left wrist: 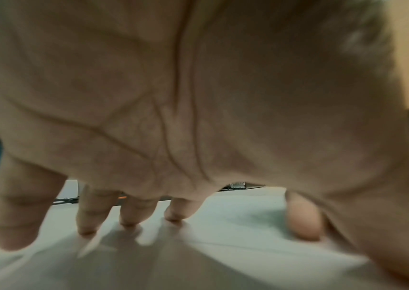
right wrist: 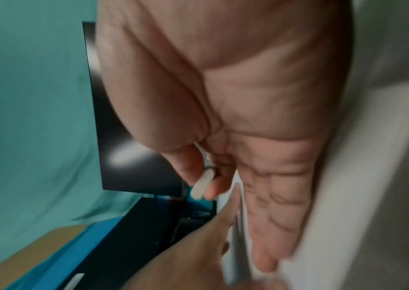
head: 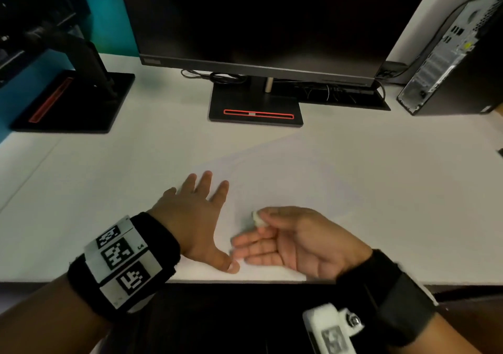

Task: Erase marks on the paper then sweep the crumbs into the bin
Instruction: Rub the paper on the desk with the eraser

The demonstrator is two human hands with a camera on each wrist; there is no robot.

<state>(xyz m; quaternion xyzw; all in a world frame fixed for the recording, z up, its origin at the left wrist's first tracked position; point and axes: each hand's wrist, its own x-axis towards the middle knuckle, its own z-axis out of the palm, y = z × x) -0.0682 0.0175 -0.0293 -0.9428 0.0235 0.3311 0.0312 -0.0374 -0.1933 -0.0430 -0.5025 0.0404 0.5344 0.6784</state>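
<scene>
A white sheet of paper lies slanted on the white desk, faint against it. My left hand lies flat on the paper's left part, fingers spread; in the left wrist view its fingertips touch the sheet. My right hand is on its edge beside it, palm turned left, other fingers straight along the paper. Thumb and forefinger pinch a small white eraser, also visible in the right wrist view. No marks or crumbs are clear, and no bin is in view.
A dark monitor on a black stand is behind the paper. A second monitor base sits far left, a computer tower far right, cables behind. The desk's front edge runs just below my hands.
</scene>
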